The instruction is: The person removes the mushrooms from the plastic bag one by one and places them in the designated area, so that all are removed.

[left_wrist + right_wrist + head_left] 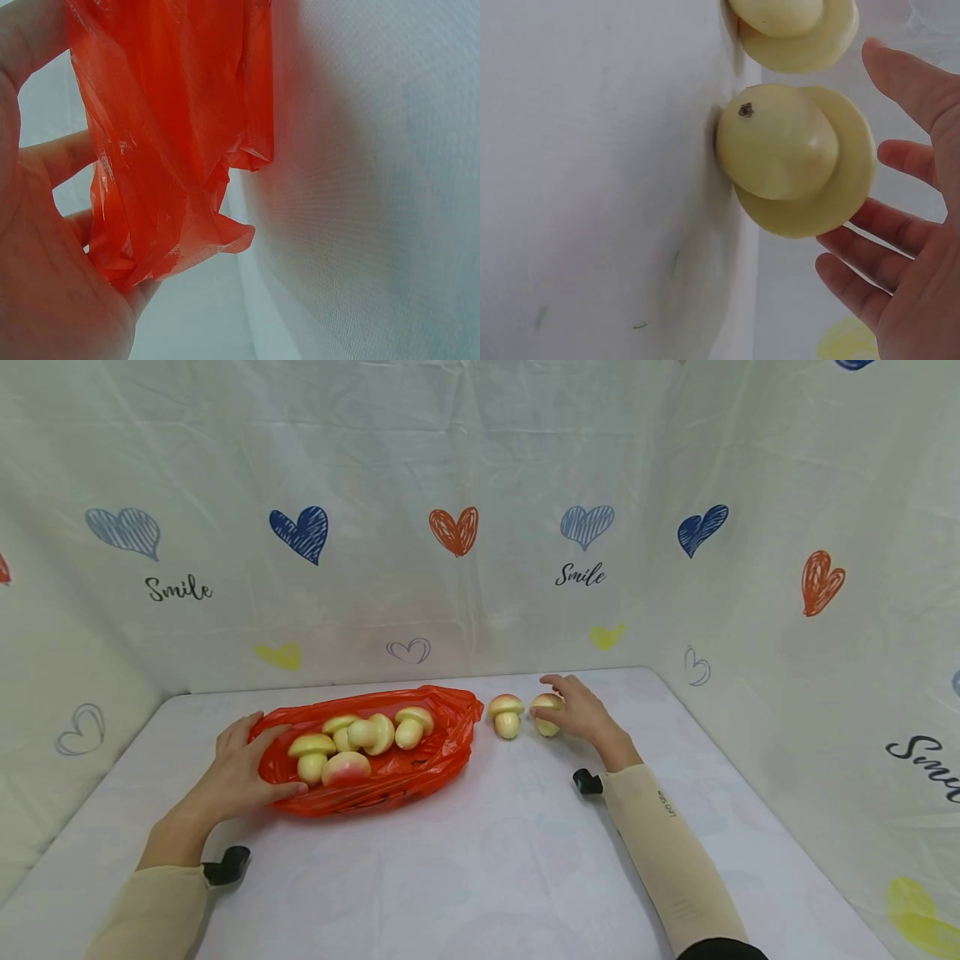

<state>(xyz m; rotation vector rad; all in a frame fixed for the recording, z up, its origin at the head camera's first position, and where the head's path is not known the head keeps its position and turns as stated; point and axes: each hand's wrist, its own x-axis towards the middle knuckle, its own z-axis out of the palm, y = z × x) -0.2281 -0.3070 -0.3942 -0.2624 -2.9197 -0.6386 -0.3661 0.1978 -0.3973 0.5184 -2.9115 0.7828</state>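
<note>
The left hand (238,771) is at the left end of a red bag (442,764) lying on the table (480,868). Its thumb is set wide from the fingers, which are spread and touch the plastic; whether any fold is pinched between them cannot be determined.

The bag's mouth gapes upward. Five mushrooms (415,720) are visible inside: three with caps toward the far side, one turned with its cap to the right, and one at the near side showing a pinkish cap.

Two more stand out on the table, right of the bag. The left mushroom (506,717) is just beside the bag's right end. The right mushroom (547,727) is near it, under the right hand (581,710). That hand's fingers are parted and loosely bent, with no grip taken; in the right wrist view the thumb is clear of the cap, while two fingertips meet or pass behind its edge, which of these cannot be told.

Both forearms wear beige sleeves (667,852), each with a black device (227,865) at the wrist. A pale sheet (510,460) printed with hearts and "Smile" lines the back and sides.
</note>
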